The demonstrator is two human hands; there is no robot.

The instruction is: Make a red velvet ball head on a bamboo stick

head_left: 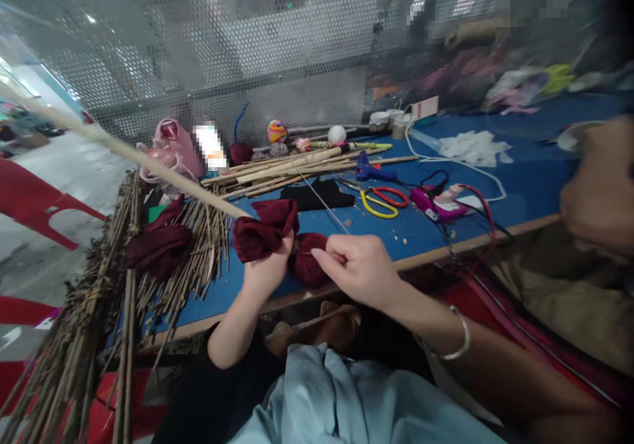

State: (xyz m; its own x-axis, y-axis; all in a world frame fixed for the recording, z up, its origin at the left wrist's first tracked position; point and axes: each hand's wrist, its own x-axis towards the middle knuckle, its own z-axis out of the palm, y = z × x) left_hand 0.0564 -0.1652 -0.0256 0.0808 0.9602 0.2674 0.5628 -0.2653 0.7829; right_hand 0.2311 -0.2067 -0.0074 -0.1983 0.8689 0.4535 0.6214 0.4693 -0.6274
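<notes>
My left hand point(270, 271) is closed around a bunched maroon cloth point(262, 229), which sits at the end of a long pale stick point(143, 160). The stick slants away to the upper left. Close by on the right, my right hand point(364, 269) is closed, thumb against the curled fingers; a thin pale line shows at the thumb tip, too small to name. Between the hands lies a round maroon bundle point(310, 262), partly hidden behind my right thumb. A thin pale strand point(321, 199) runs diagonally above the table toward my right hand.
On the blue table point(446, 239) lie scissors point(381, 201), a blue glue gun point(374, 168), a magenta power strip point(440, 205) and several sticks point(297, 166). Bundled twigs point(198, 246) and maroon cloth point(158, 246) fill the left. Another person's blurred hand point(601, 186) is at right.
</notes>
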